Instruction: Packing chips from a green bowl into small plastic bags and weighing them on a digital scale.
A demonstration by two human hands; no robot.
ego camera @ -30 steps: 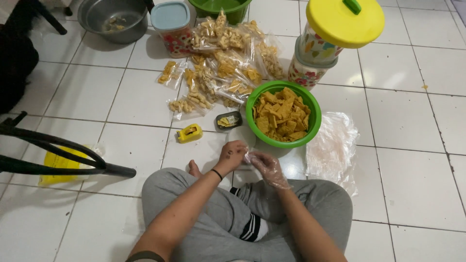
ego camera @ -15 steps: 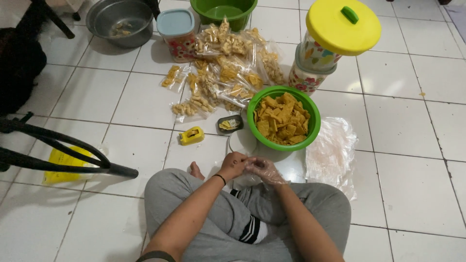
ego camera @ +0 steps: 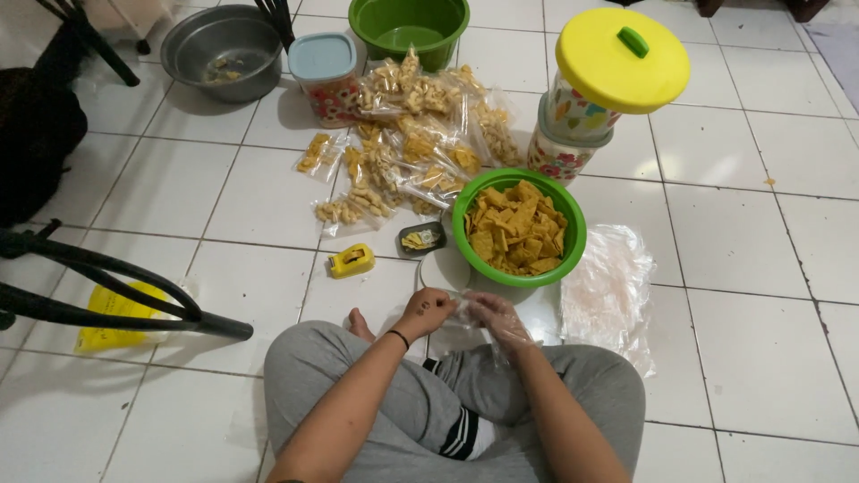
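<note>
Drifted slightly apart since a second ago: bare left hand and plastic-gloved right hand, pinching a thin clear plastic bag between them, pulled open at six o'clock from round green plastic bowl of orange square crackers.

White tiled floor, green bowl of orange-yellow chips, yellow lid on floral-patterned jars, pale blue lid, grey metal basin, yellow tape dispenser, grey trousers, black-and-white striped sock, clear glove on right hand.
</note>
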